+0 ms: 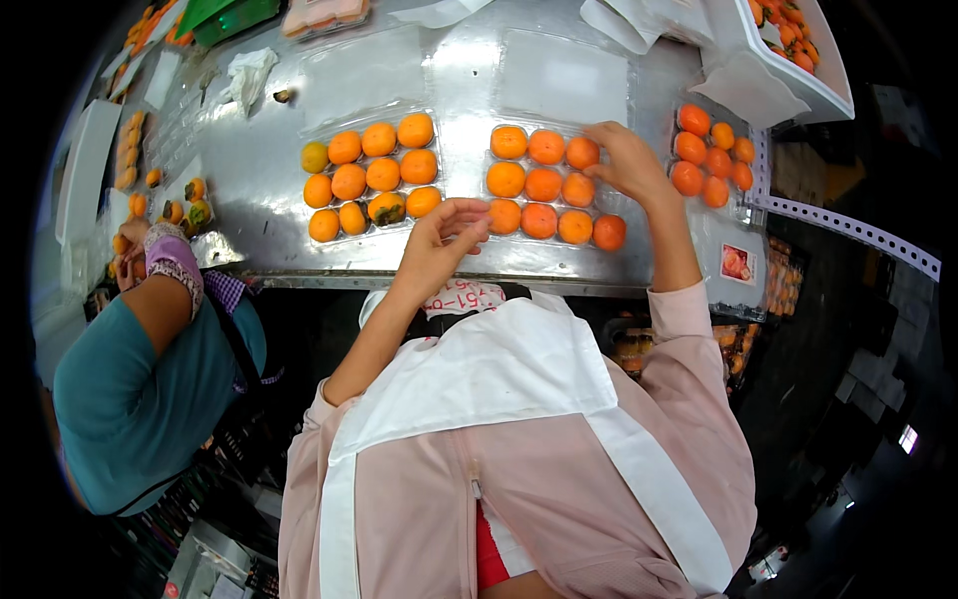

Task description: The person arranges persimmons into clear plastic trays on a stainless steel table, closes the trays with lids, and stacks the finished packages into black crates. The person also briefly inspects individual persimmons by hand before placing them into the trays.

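A clear plastic clamshell tray (550, 197) lies before me with rows of orange persimmons in it. My right hand (632, 165) has thumb and fingers around the persimmon (582, 153) in its upper right corner. My left hand (443, 241) is empty, fingers apart and loosely bent, close beside the lower left persimmon (504, 216). One redder persimmon (609, 232) sits at the lower right, past the tray's edge. A second clear tray (367, 236) to the left also carries persimmons; a greenish one (314, 157) lies at its left side. Both lids (565, 78) are folded back.
On the right stand a smaller tray of redder persimmons (690, 148), a white bin (842, 82) of fruit and a perforated metal strip (861, 224). A co-worker's hand (133, 243) handles fruit at left. Crumpled tissue (251, 75) and a green crate (224, 22) lie farther back.
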Action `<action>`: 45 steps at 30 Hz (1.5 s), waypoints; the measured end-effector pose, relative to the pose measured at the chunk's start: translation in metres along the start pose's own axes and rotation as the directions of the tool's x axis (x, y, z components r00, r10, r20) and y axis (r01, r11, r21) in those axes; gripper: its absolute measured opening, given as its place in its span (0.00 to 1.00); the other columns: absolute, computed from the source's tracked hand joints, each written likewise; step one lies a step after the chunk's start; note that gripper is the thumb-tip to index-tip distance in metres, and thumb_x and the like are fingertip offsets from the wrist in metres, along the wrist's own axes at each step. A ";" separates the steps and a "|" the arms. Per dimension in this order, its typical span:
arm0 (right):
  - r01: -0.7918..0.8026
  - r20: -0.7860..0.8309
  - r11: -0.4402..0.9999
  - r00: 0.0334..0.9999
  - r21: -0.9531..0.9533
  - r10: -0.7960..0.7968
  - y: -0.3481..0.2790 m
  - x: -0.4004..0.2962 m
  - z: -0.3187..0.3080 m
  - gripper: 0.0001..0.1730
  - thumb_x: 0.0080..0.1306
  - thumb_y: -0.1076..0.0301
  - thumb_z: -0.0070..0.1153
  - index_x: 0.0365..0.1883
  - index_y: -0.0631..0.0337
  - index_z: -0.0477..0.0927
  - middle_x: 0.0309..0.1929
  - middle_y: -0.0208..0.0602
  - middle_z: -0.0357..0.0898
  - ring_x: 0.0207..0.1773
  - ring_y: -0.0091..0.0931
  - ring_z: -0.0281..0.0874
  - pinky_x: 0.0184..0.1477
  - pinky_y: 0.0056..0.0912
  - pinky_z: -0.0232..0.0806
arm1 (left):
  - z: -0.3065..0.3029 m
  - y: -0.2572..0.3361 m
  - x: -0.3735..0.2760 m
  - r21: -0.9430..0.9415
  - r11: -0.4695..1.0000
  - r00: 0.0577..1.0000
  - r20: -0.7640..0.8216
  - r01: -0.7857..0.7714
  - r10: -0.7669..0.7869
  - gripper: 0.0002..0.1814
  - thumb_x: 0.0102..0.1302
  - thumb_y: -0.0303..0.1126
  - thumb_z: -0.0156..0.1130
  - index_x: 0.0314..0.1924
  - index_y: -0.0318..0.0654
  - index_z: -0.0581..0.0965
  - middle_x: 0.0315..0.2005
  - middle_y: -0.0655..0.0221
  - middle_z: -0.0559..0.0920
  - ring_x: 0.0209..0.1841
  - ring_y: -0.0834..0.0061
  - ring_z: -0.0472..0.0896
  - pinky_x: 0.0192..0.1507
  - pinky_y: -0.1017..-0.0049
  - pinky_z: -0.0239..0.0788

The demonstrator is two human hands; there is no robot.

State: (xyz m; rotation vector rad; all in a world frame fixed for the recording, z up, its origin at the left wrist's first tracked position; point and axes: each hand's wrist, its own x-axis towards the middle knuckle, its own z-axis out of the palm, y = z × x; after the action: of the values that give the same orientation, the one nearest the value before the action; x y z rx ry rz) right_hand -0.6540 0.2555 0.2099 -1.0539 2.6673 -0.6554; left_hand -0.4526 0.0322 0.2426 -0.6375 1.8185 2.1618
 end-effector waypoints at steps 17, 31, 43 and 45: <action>-0.222 -0.100 0.949 0.963 0.226 0.249 -0.020 -0.125 0.014 0.32 0.46 0.65 0.68 0.51 0.58 0.73 0.48 0.36 0.74 0.51 0.32 0.71 0.54 0.36 0.62 | -0.006 -0.009 0.000 -0.018 1.000 0.999 0.029 0.018 -0.018 0.14 0.65 0.33 0.57 0.50 0.37 0.73 0.39 0.68 0.80 0.39 0.80 0.78 0.40 0.78 0.71; 0.197 -0.215 0.263 0.976 0.944 0.040 -0.110 -0.097 0.011 0.39 0.50 0.74 0.66 0.60 0.64 0.63 0.61 0.42 0.65 0.64 0.33 0.63 0.63 0.38 0.56 | 0.037 0.028 -0.008 -0.377 0.915 0.895 0.444 0.143 0.043 0.25 0.61 0.27 0.60 0.58 0.34 0.66 0.49 0.62 0.76 0.50 0.74 0.76 0.51 0.74 0.71; -0.076 0.014 0.376 0.986 0.923 0.165 -0.118 -0.088 0.004 0.23 0.57 0.67 0.62 0.49 0.65 0.72 0.46 0.36 0.75 0.49 0.23 0.74 0.52 0.28 0.66 | 0.033 0.016 -0.010 0.012 0.898 0.890 0.145 -0.439 0.433 0.25 0.50 0.17 0.65 0.51 0.34 0.73 0.49 0.66 0.75 0.51 0.74 0.75 0.53 0.73 0.69; -0.051 0.002 0.316 0.988 0.947 0.153 -0.116 -0.087 0.009 0.21 0.59 0.68 0.61 0.49 0.66 0.72 0.46 0.37 0.75 0.48 0.23 0.75 0.52 0.27 0.66 | 0.033 0.016 -0.011 0.035 0.886 0.881 0.129 -0.462 0.455 0.26 0.50 0.17 0.65 0.51 0.36 0.73 0.48 0.67 0.75 0.52 0.75 0.74 0.52 0.75 0.69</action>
State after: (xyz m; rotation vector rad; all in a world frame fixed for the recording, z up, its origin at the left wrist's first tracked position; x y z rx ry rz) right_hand -0.5181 0.2373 0.2585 -0.4446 1.7007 -1.9301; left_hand -0.4561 0.0626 0.2660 -0.0536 2.1301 2.3438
